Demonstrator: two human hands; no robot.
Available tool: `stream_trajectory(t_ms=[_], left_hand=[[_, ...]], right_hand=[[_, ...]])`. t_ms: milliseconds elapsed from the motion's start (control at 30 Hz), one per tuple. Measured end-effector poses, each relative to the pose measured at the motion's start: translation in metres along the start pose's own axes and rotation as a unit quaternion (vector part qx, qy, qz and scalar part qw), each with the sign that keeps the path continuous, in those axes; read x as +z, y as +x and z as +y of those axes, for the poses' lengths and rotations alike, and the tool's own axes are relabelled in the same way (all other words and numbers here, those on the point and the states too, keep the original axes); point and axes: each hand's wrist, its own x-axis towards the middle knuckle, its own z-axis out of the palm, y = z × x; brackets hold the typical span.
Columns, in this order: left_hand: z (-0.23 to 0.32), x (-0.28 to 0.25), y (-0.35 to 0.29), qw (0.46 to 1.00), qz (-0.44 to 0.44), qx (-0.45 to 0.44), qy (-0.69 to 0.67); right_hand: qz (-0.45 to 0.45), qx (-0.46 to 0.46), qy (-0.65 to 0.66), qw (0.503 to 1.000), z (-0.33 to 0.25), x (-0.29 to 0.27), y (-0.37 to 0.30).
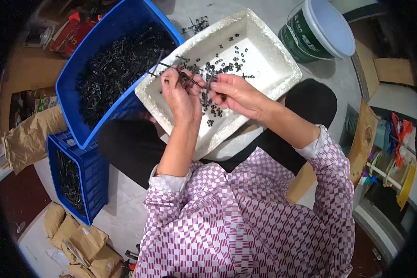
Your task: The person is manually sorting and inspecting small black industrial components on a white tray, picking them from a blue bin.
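A black plastic moulding frame with thin branching rods sits in my left hand, whose fingers are closed round it. My right hand meets it from the other side, thumb and fingers pinched on the frame's right end; fine detail there is blurred. Both hands are over a white foam box, which rests tilted at my lap. Many small black plastic pieces lie scattered on its floor, mostly below and beyond my hands.
At the left stands a large blue crate heaped with black moulding frames. A smaller blue crate holds more. A green and white bucket is at the far right. Brown paper sacks lie lower left; loose frames lie behind the box.
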Motion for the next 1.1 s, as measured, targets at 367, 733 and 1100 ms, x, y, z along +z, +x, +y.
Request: stream_trajectory(t_ms=[367, 733, 1100], left_hand=[[0.023, 0.066, 0.023, 0.964, -0.140, 0.111, 0.198], [-0.054, 0.074, 0.256, 0.844, 0.026, 0.078, 0.530], [0.199, -0.084, 0.230, 0.809, -0.100, -0.048, 0.578]], right_hand=[[0.037, -0.076, -0.600, 0.796, 0.023, -0.072, 0.018], [-0.051, -0.095, -0.529, 0.842, -0.006, -0.032, 0.027], [-0.087, -0.130, -0.650, 0.744, 0.012, -0.044, 0.023]])
